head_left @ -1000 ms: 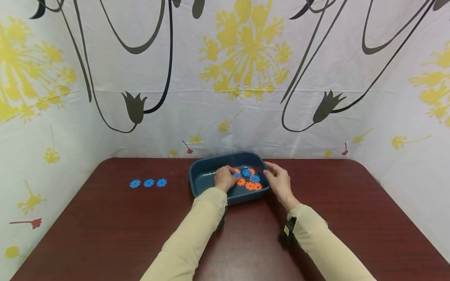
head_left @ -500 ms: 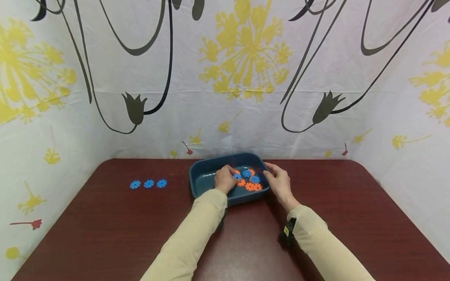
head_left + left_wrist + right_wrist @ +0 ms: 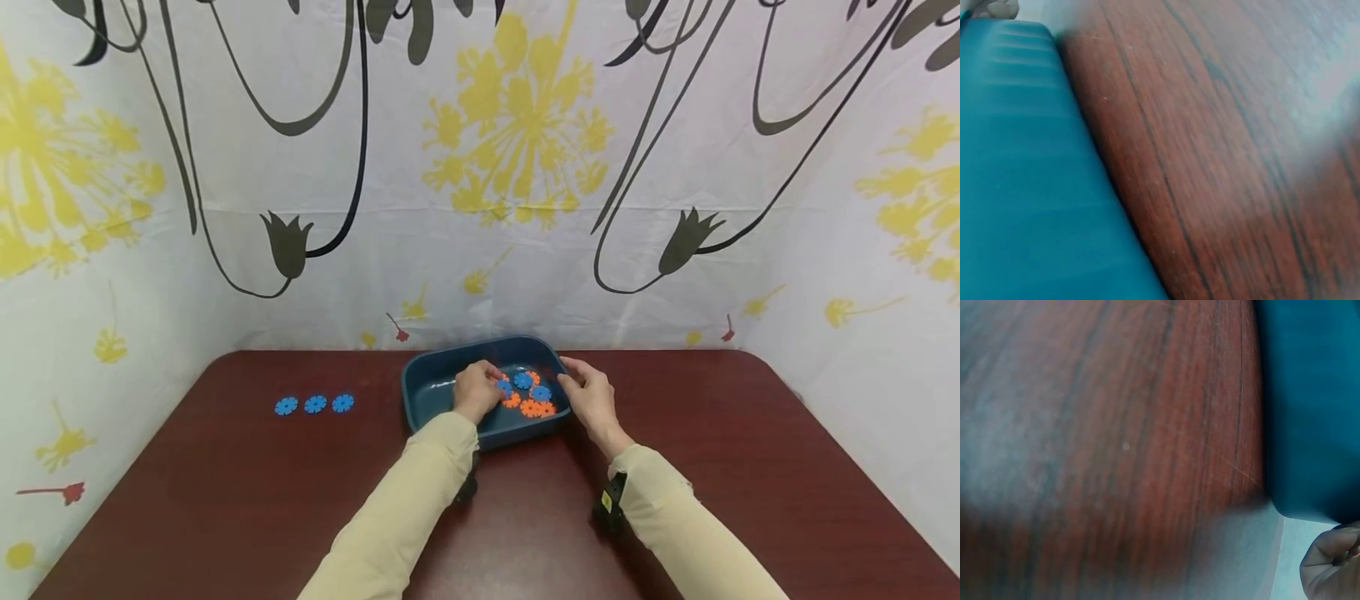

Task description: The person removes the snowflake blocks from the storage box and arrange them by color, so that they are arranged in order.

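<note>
A dark blue plastic bin [image 3: 442,354] stands at the far middle of the table. My left hand [image 3: 476,392] reaches inside it, and its fingertips pinch a blue notched building disc [image 3: 504,388]. Several orange building discs [image 3: 530,408] and blue ones lie beside that hand, in the bin's right half. My right hand [image 3: 592,398] grips the bin's right rim, thumb on the near side. Both wrist views mostly show the bin's outer wall [image 3: 1041,162] and bare wood. A bit of a hand [image 3: 1329,565] appears at the lower right of the right wrist view.
Three blue discs [image 3: 315,404] lie in a row on the dark red wooden table [image 3: 225,500], left of the bin. A white patterned cloth [image 3: 480,167] hangs behind the table and along both sides.
The head view has tilted up slightly, so everything sits a little lower. The left fingers have shifted slightly around the blue disc; the right hand keeps its hold on the rim.
</note>
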### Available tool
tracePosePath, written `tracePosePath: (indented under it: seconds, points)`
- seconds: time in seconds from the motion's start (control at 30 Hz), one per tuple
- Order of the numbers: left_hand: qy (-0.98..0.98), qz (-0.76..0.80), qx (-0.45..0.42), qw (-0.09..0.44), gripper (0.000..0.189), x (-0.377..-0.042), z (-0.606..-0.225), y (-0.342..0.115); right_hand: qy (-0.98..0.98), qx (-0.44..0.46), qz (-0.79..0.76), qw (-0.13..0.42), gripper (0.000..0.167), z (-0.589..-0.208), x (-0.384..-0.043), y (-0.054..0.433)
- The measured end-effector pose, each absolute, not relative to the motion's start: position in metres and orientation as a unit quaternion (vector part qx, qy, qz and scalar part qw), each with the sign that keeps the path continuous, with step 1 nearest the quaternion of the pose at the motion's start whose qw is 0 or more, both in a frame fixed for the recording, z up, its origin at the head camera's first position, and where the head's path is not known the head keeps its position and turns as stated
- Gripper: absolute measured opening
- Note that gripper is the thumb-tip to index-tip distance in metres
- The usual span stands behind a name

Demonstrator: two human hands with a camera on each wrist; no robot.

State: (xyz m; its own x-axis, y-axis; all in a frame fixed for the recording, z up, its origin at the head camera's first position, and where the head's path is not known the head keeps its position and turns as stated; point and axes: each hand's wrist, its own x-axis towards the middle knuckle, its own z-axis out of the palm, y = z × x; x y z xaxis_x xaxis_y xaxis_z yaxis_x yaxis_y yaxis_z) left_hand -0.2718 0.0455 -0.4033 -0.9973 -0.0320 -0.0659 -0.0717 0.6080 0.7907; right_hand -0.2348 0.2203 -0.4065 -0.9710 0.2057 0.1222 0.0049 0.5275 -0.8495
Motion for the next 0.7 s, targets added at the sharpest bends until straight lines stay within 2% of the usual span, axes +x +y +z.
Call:
tracePosePath:
  seconds: [0.17, 0.43, 0.7]
  points:
    - [0.876, 0.481, -0.024, 0.023, 0.024, -0.271, -0.401, 0.039, -0.867, -0.069, 0.483, 0.103, 0.035, -0.407, -0.236, 0.219]
    - [0.791, 0.609, -0.024, 0.05, 0.029, -0.27, -0.396, 0.029, -0.866, -0.07, 0.484, 0.102, 0.035, -0.406, -0.236, 0.22]
    - [0.745, 0.663, -0.014, 0.071, 0.026, -0.263, -0.382, 0.02, -0.866, -0.074, 0.484, 0.1, 0.035, -0.404, -0.236, 0.219]
